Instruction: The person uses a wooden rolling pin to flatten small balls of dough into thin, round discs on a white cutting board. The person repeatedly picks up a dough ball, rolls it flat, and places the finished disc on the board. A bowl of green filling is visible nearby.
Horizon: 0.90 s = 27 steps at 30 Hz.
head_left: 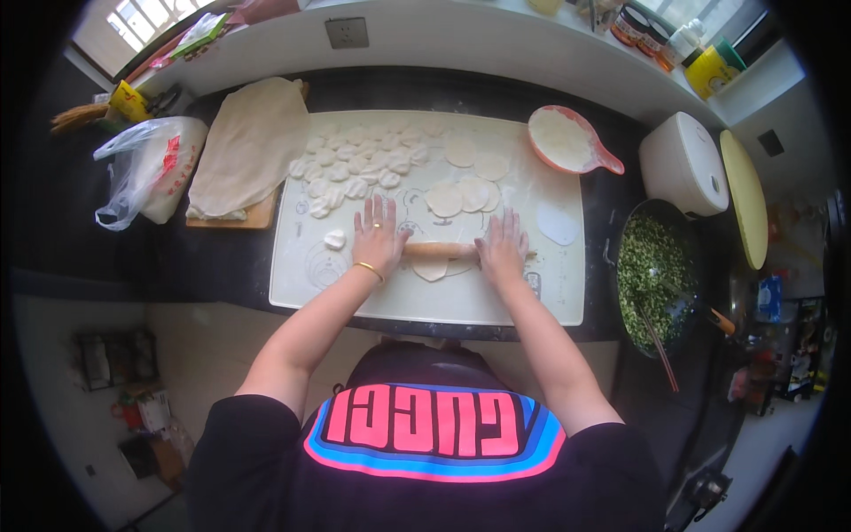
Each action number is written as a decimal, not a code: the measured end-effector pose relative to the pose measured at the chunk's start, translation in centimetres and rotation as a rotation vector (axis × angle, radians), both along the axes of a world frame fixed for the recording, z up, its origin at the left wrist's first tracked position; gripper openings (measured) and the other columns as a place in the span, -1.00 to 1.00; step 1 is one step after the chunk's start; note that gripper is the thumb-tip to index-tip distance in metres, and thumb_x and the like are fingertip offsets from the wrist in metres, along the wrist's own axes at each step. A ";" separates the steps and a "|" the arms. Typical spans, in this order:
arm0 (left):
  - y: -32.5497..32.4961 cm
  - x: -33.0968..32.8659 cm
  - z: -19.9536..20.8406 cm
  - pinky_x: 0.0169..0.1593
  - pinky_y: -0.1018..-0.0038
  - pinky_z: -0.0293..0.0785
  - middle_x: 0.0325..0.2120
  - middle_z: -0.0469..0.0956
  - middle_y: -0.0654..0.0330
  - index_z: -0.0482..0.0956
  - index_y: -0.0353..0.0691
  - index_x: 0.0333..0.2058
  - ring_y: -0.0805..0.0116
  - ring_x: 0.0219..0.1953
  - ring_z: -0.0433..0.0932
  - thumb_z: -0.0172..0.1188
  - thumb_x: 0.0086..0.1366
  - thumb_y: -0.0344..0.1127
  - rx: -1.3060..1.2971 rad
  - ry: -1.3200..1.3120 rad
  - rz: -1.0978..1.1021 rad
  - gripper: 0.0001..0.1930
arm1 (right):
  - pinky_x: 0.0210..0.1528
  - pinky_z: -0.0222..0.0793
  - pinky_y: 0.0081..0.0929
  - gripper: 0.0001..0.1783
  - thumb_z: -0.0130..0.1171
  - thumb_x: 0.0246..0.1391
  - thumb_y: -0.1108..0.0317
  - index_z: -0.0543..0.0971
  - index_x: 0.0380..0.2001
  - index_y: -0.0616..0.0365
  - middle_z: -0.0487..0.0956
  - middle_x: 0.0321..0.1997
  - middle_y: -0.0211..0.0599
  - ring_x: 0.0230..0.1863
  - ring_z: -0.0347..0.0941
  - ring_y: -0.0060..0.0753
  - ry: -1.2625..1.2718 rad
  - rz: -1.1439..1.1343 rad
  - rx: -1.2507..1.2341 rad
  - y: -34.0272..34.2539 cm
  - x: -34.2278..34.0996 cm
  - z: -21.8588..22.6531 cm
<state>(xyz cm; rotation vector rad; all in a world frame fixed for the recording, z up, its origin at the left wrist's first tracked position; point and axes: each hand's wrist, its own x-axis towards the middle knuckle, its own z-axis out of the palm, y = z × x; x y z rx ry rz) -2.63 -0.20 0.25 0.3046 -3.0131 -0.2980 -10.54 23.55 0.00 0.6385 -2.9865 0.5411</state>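
Note:
A wooden rolling pin lies crosswise on a pale printed mat. My left hand, with a ring and a bangle, presses on its left end, fingers stretched out. On its right end rests my right hand, its fingers also extended and dusted with flour. Beneath the pin, a flattened dough round pokes out toward me. Just beyond it lie several overlapping dough wrappers. Many small dough pieces cover the mat's far left, and a single one sits beside my left hand.
A pink bowl of flour stands at the mat's far right corner. Right of the mat are a pan of chopped green filling with chopsticks and a white appliance. At left, a dough sheet drapes a wooden board beside a plastic bag.

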 end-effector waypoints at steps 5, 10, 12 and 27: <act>0.4 5.9 0.5 0.28 0.02 -0.21 0.26 -0.10 -0.15 -0.03 -0.29 0.25 -0.05 0.31 -0.13 -0.05 0.23 -0.09 0.092 -0.192 -0.173 -0.31 | 0.28 -0.25 0.08 -0.48 0.17 -0.05 0.18 0.35 0.00 0.10 0.09 0.30 -0.06 0.34 -0.06 -0.07 0.019 0.173 0.035 3.3 6.5 0.7; 1.7 1.6 1.2 0.06 0.25 0.28 0.02 0.28 -0.11 0.30 -0.30 0.01 -0.06 0.04 0.30 0.17 0.09 -0.28 0.472 0.032 -0.264 -0.49 | 0.24 -0.16 0.02 -0.56 0.26 -0.19 0.34 0.40 -0.17 0.02 0.25 0.20 -0.24 0.26 0.13 -0.22 0.107 0.201 -0.044 4.0 8.2 -0.2; 2.5 -0.7 1.6 -0.01 0.28 0.34 -0.08 0.36 -0.08 0.37 -0.31 -0.09 -0.03 -0.04 0.36 0.20 0.06 -0.30 0.506 -0.065 -0.262 -0.57 | 0.23 -0.15 0.00 -0.57 0.27 -0.20 0.35 0.41 -0.17 0.02 0.26 0.19 -0.24 0.25 0.14 -0.22 0.105 0.245 -0.052 4.1 8.3 0.1; 1.6 3.7 1.7 0.27 0.01 -0.20 0.29 -0.13 -0.08 -0.02 -0.20 0.26 -0.03 0.33 -0.17 0.01 0.22 -0.11 0.052 -0.092 -0.095 -0.30 | 0.28 -0.28 0.09 -0.38 0.13 -0.02 0.12 0.27 0.07 0.17 0.01 0.35 -0.03 0.39 -0.16 -0.10 -0.009 0.084 0.053 3.6 6.7 0.2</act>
